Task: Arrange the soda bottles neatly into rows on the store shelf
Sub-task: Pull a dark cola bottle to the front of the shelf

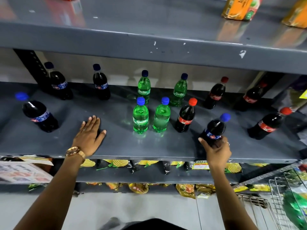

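Observation:
My right hand [216, 151] grips the base of a dark cola bottle with a blue cap [216, 127], tilted, near the front edge of the grey shelf [149, 146]. My left hand [90, 135] lies flat and open on the shelf, holding nothing. Three more blue-capped dark bottles stand at the left: one in front [39, 113], two behind [58, 82] [101, 83]. Several green Sprite bottles [140, 117] stand in two rows in the middle. Several red-capped cola bottles [186, 117] stand to the right, scattered.
A grey upper shelf [149, 42] overhangs, with orange juice cartons [240, 7] at the right. Snack packets [141, 163] fill the lower shelves. A wire basket [282, 196] stands at the bottom right and a cardboard box [21, 171] at the lower left.

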